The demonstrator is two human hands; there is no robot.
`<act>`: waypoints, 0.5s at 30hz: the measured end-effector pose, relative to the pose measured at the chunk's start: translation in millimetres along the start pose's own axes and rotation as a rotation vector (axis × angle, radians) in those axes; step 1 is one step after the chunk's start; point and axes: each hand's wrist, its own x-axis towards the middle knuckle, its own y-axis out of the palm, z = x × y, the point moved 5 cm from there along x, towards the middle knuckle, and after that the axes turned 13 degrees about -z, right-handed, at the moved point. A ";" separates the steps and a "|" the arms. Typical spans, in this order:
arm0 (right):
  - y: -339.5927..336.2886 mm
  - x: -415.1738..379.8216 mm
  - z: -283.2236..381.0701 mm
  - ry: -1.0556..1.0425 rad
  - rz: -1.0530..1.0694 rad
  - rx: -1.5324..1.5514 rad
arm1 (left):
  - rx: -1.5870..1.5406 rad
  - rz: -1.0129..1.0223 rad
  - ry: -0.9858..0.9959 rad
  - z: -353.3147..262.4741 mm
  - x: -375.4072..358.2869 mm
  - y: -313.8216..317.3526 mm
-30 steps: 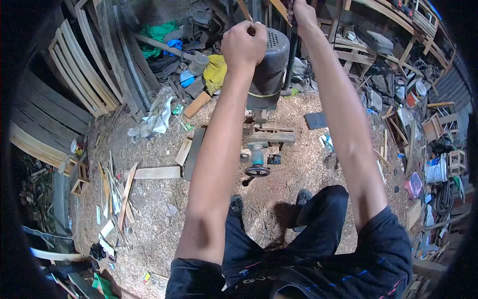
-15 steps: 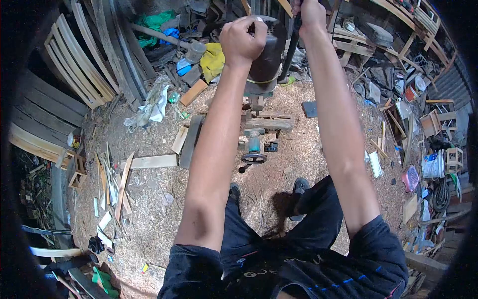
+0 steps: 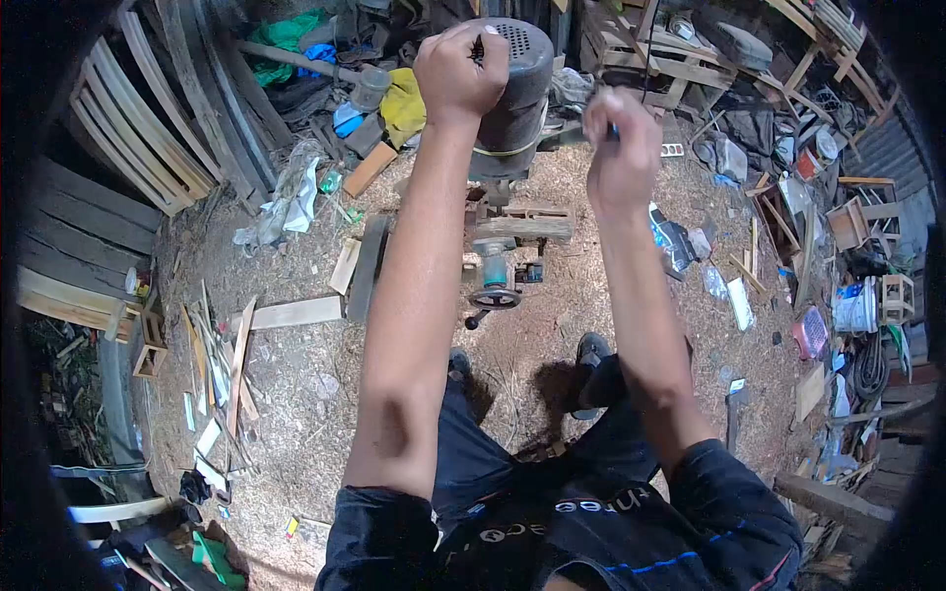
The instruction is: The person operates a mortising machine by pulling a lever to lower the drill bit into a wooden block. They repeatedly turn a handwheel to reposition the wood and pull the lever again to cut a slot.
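My left hand (image 3: 460, 71) is raised at the top centre, its fingers curled closed beside the dark motor housing (image 3: 522, 74); what it grips, if anything, I cannot make out. To its right, my right hand (image 3: 625, 148) is held up and blurred by motion, with its fingers bent; its contents cannot be told. Below the housing is a machine with a wooden piece (image 3: 524, 228) lying across it. Under that piece are a green column (image 3: 495, 270) and a black handwheel (image 3: 495, 296).
Light boards (image 3: 296, 313) lie on the chip-covered floor at left, near my feet. Curved wooden slats (image 3: 148, 128) lean at the upper left. A yellow cloth (image 3: 402, 108) lies behind the machine. At right are a pink basket (image 3: 812, 332), a white bucket (image 3: 855, 305) and small wooden frames.
My right hand has come down from the top edge, nearer to me. The left hand stays beside the housing, slightly lower and further left in view. More of the housing's perforated top shows.
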 end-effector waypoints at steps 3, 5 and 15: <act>-26.0 -53.7 -3.1 -0.002 -0.013 0.065 | 0.010 -0.010 0.020 3.5 -7.7 -0.6; -45.7 -88.2 -14.3 -0.154 0.053 0.104 | 0.012 -0.020 0.046 9.6 -5.7 2.0; -7.0 -7.6 -6.3 -0.096 0.025 -0.078 | 0.006 -0.019 -0.007 4.5 2.9 1.3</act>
